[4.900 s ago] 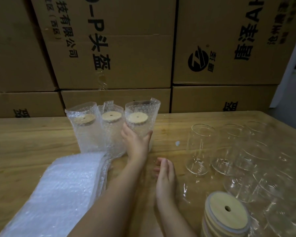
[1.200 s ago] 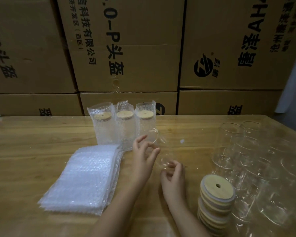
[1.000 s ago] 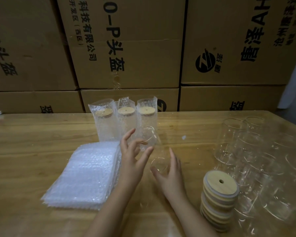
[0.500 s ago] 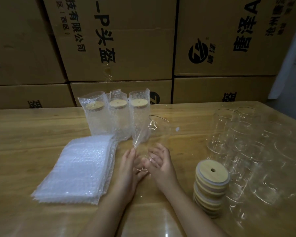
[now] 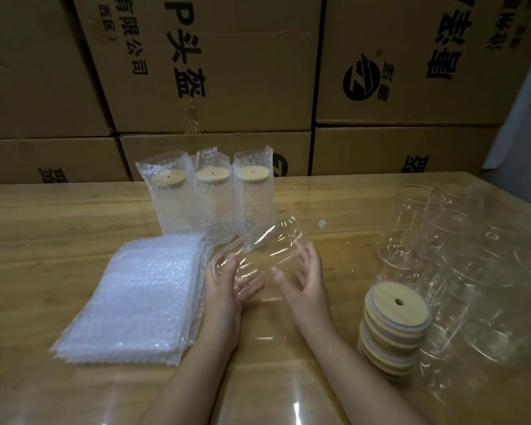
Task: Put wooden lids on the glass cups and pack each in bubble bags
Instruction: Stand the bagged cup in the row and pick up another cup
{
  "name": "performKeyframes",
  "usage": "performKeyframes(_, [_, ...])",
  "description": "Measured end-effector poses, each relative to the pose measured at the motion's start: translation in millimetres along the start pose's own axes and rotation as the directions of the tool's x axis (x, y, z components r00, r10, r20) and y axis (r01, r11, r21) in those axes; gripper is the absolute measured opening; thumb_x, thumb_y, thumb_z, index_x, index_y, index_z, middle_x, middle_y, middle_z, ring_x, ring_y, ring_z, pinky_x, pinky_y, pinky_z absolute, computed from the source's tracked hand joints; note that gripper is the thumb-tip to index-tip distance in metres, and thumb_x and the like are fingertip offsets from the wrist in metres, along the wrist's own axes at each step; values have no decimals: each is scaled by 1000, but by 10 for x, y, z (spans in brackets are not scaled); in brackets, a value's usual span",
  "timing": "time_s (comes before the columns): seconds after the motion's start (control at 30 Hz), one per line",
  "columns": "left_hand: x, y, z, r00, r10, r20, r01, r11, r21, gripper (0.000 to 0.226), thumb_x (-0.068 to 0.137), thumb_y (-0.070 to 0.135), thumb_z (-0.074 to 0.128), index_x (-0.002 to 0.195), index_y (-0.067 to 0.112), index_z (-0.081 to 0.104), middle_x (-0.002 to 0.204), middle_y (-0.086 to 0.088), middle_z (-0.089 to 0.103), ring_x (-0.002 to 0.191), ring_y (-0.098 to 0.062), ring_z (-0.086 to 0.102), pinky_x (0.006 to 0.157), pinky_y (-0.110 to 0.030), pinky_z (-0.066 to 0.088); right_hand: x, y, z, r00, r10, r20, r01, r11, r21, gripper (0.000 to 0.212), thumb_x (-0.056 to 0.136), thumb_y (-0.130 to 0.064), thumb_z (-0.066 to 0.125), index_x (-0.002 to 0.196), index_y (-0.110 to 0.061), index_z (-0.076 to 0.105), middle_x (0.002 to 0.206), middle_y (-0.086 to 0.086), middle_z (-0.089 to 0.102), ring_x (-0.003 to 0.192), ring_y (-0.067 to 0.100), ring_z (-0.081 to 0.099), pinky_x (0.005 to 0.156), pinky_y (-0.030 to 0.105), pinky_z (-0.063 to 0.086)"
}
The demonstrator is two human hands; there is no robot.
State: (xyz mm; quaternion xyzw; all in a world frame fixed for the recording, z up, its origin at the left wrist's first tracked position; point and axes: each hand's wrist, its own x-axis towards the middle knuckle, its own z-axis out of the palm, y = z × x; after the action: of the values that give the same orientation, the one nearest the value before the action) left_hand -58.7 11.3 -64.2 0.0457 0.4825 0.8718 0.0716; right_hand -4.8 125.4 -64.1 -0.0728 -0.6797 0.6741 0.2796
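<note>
Ctr frame: we note unlidded glass cup (image 5: 270, 243) tilted btwn left hand (image 5: 227, 289) and right hand (image 5: 308, 280), fingers straight, palms cradling only (no curl). Risk: cup slips, strikes bagged cups (image 5: 252, 200) just behind.

Table (image 5: 59, 240) layout, near edge toward the viewer.
- Left: stack of bubble bags (image 5: 141, 296), lying flat.
- Behind that stack: three bagged cups (image 5: 212, 204), upright in a row, side by side, each lidded.
- Centre: one glass cup (image 5: 270, 243), tilted, between left hand (image 5: 227, 289) and right hand (image 5: 307, 283).
- Right of the hands: stack of lids (image 5: 393, 329).
- Far right, beside and behind the lids: cluster of bare cups (image 5: 460, 256).
- Behind the table: stacked cartons (image 5: 215, 62).
</note>
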Motion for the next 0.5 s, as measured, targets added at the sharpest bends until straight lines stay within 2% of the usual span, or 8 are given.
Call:
performKeyframes(0.1, [31, -25, -10, 998, 58, -40, -57, 998, 19, 73, 60, 57, 70, 118, 18, 50, 110, -11, 55, 84, -20, 72, 61, -30, 56, 44, -7, -12, 999, -37, -34, 36, 999, -36, 76, 84, -12, 71, 140, -34, 24, 144, -18, 36, 136, -1, 34, 112, 29, 29])
performKeyframes(0.23, [39, 24, -19, 992, 113, -48, -110, 992, 65, 80, 63, 59, 67, 130, 21, 46, 116, -8, 56, 86, -21, 71, 61, -30, 55, 54, 9, -28, 999, -44, -24, 43, 997, -61, 69, 85, -14, 70, 137, -37, 32, 134, -32, 37, 131, -8, 37, 109, 25, 32])
performKeyframes(0.3, [46, 44, -19, 992, 122, -38, -119, 989, 87, 78, 69, 56, 68, 136, 27, 41, 122, -3, 55, 91, -22, 71, 62, -30, 56, 54, 18, -27, 999, -40, -28, 38, 997, -61, 66, 86, -15, 69, 139, -33, 34, 134, -28, 40, 132, -5, 38, 109, 26, 34])
performKeyframes(0.37, [51, 51, -14, 990, 136, -44, -131, 986, 107, 76, 77, 51, 71, 140, 27, 37, 126, -2, 52, 91, -18, 70, 63, -29, 56, 58, 27, -27, 999, -37, -30, 35, 998, -53, 63, 88, -13, 67, 140, -27, 35, 138, -18, 42, 134, 2, 38, 111, 27, 33])
performKeyframes(0.43, [43, 40, -8, 985, 162, -50, -154, 979, 134, 75, 78, 47, 65, 141, 25, 33, 122, 1, 51, 87, -10, 70, 63, -27, 56, 62, 40, -27, 999, -42, -31, 40, 998, -46, 60, 89, -11, 65, 141, -24, 36, 142, -12, 42, 135, 4, 37, 112, 25, 32])
performKeyframes(0.5, [28, 33, -7, 983, 176, -51, -167, 974, 151, 72, 76, 46, 62, 139, 28, 32, 119, 7, 50, 91, -9, 69, 66, -28, 57, 57, 43, -23, 998, -51, -27, 49, 998, -43, 59, 91, -11, 62, 142, -25, 36, 145, -11, 41, 135, 1, 37, 111, 22, 31])
